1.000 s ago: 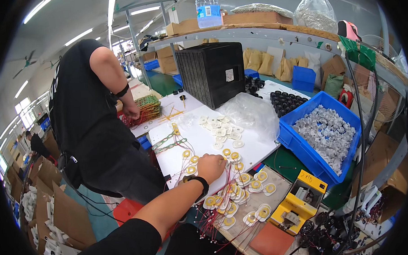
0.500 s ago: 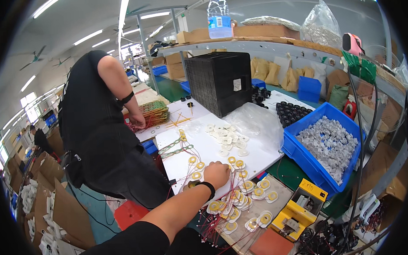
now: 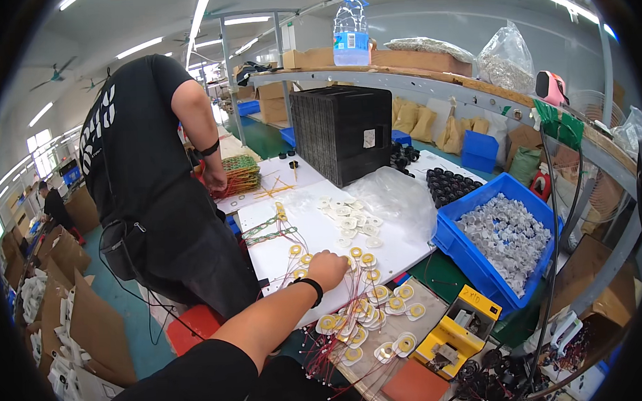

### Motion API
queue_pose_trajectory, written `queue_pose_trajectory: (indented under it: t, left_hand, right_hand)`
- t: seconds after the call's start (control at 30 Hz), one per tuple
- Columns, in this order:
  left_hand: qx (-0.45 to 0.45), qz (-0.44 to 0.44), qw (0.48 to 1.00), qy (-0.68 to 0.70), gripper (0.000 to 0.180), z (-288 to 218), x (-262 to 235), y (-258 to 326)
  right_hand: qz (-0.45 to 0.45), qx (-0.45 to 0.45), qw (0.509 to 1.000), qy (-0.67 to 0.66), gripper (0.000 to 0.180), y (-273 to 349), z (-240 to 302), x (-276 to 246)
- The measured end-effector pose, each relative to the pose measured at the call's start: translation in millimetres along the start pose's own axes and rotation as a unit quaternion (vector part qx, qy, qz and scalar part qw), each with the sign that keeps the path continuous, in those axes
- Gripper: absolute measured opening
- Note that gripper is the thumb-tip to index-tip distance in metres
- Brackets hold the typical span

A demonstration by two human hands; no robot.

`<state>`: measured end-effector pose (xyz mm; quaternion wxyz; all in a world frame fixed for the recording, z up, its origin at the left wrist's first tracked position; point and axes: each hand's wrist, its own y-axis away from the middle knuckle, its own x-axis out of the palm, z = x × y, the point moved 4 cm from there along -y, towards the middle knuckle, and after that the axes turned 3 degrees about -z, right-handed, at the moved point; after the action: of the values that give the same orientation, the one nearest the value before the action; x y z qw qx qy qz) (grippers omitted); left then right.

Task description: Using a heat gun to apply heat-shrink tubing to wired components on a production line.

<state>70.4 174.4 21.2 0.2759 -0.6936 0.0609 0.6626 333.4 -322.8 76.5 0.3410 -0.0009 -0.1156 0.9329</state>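
From the lower left my left arm reaches in, a black band at the wrist. My left hand (image 3: 328, 270) is closed, its fingers curled down over the white board (image 3: 265, 223); what they grip, if anything, is hidden. Right beside the fingers lie white plastic pieces with yellow coil rings (image 3: 367, 260) and thin red wires. More of these wired coil pieces (image 3: 367, 312) are heaped nearer to me, on the worktop. Farther back are plain white pieces (image 3: 348, 219) in a loose pile. My right hand is out of view.
A blue crate (image 3: 446, 231) of small white parts stands right, near a yellow tool fixture (image 3: 456, 333). Behind are a stack of black trays (image 3: 340, 133), a clear plastic bag (image 3: 399, 201) and black round parts (image 3: 451, 187). At left a co-worker (image 3: 158, 185) bends over green-and-red bundles (image 3: 241, 175).
My view has shifted slightly, so the bench sits a little farther left. My left hand stays closed over nearly the same spot. The co-worker has straightened a bit and shifted right.
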Motion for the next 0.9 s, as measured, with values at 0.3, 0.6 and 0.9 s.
queue_pose_trajectory:
  t: [0.3,0.6,0.9]
  left_hand:
    - [-0.124,-0.124,0.946,0.271,0.031,37,-18,10]
    - [-0.234,-0.148,0.796,0.538,0.034,68,-68,1]
    - [-0.014,0.085,0.726,0.682,0.021,-65,-146,86]
  right_hand:
    - [0.003,0.008,1.0,-0.005,0.078,9,2,9]
    - [-0.024,0.02,0.999,0.007,0.084,6,7,13]
    - [-0.052,0.025,0.997,-0.047,0.084,1,14,14]
